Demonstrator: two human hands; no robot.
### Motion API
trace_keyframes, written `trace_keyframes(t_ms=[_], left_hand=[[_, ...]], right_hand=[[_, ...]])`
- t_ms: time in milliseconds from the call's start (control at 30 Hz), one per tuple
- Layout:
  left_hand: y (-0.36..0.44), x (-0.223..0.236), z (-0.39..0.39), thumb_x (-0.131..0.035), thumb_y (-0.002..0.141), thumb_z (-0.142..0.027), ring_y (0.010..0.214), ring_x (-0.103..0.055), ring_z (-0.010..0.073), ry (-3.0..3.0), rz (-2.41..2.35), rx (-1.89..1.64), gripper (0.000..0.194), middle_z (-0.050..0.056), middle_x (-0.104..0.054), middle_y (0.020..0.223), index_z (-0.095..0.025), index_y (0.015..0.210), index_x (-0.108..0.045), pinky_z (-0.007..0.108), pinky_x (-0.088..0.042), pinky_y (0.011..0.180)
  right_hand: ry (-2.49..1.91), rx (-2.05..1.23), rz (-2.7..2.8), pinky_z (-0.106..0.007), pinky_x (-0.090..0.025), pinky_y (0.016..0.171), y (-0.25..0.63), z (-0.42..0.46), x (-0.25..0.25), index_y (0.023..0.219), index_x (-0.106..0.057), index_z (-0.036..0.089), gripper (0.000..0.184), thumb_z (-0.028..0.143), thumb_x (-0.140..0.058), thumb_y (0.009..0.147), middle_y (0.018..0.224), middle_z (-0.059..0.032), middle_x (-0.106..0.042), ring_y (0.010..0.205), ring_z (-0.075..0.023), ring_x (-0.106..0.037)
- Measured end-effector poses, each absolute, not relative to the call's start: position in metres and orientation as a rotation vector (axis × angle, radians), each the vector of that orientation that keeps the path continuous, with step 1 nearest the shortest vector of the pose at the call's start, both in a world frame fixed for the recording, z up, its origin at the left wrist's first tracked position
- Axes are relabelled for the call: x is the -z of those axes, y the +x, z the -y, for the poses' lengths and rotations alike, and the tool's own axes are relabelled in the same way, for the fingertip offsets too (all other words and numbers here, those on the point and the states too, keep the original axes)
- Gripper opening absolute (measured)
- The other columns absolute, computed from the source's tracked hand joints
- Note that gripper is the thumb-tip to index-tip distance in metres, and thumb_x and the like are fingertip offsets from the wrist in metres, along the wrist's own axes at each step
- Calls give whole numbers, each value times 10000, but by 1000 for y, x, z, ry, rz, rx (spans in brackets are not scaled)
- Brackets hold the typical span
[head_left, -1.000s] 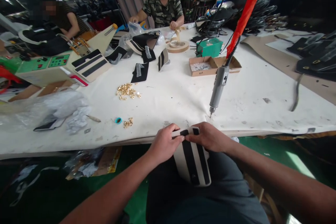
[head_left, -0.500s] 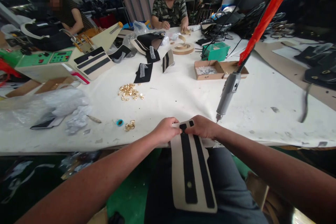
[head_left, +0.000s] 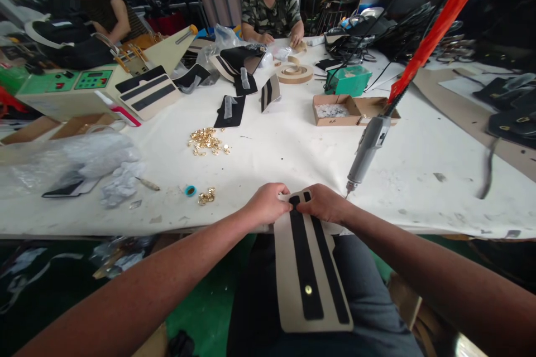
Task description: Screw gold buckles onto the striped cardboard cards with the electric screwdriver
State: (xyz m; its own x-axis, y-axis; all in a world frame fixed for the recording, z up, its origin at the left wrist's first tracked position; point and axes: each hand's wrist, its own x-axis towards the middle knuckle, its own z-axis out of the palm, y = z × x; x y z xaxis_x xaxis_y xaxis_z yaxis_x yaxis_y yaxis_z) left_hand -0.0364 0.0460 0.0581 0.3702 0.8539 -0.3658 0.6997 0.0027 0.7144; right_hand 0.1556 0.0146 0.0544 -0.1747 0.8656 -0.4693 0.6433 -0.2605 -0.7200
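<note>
A cream flap with two black stripes (head_left: 310, 273) and a small gold stud hangs from the table's near edge down over my lap. My left hand (head_left: 268, 203) pinches its top left corner, fingers closed. My right hand (head_left: 324, 203) grips the top right corner, also closed. Just right of my right hand a grey electric screwdriver (head_left: 366, 148) hangs tip-down on an orange cord (head_left: 439, 22), its tip close to the white table (head_left: 293, 150).
Gold fittings lie in a pile (head_left: 205, 142), with a smaller heap (head_left: 206, 196) beside a blue ring (head_left: 190, 191). Crumpled plastic (head_left: 92, 164) sits left. Two cardboard boxes (head_left: 335, 109), a green box (head_left: 347, 78), more striped flaps (head_left: 144, 92) and a control unit (head_left: 62, 89) stand farther back. Two people work opposite.
The striped flap has unfolded and hangs longer over my lap, its gold stud now showing. Both hands stay pinched on its top edge. The view has shifted slightly.
</note>
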Motion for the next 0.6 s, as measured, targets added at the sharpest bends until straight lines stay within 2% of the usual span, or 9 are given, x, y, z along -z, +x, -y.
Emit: trace_keyframes(t_ms=[133, 333, 400, 500, 600], left_hand=[[-37, -56, -46, -761, 754, -168, 544, -616, 182, 1807, -1368, -248, 85, -21, -653, 646, -217, 800, -708, 260, -400, 518], [-40, -54, -48, -794, 765, -210, 772, -689, 236, 1938, -1369, -270, 85, 18, -742, 817, -226, 826, -738, 297, -446, 642], [-42, -53, -44, -805, 779, -236, 859, -708, 265, 1962, -1401, -270, 165, 46, -774, 958, -231, 937, -759, 332, -486, 714], [-47, -47, -34, -824, 808, -241, 1102, -680, 309, 2084, -1435, -384, 355, 84, -747, 1213, -236, 1155, -748, 401, -526, 899], [-52, -36, -20, -846, 828, -199, 1238, -610, 312, 2322, -1307, -594, 318, 82, -733, 1274, -234, 1135, -770, 446, -504, 1035]], right_hand=[[-1846, -1410, 1774, -274, -345, 529, 156, -17, -51, 630, -567, 188, 155, 261, -652, 737, 610, 14, -555, 582, -131, -480], [-1854, -1409, 1823, -278, -337, 545, 156, -23, -49, 612, -577, 180, 174, 245, -658, 751, 615, 10, -555, 598, -129, -473], [-1860, -1409, 1834, -281, -326, 539, 155, -24, -50, 608, -582, 175, 183, 244, -659, 759, 612, 7, -553, 597, -131, -470], [-1854, -1407, 1855, -274, -330, 543, 156, -26, -51, 619, -598, 166, 182, 241, -667, 771, 626, 3, -567, 608, -131, -480], [-1829, -1411, 1877, -263, -335, 546, 156, -27, -52, 633, -613, 162, 168, 232, -672, 774, 625, 11, -566, 614, -128, -489]])
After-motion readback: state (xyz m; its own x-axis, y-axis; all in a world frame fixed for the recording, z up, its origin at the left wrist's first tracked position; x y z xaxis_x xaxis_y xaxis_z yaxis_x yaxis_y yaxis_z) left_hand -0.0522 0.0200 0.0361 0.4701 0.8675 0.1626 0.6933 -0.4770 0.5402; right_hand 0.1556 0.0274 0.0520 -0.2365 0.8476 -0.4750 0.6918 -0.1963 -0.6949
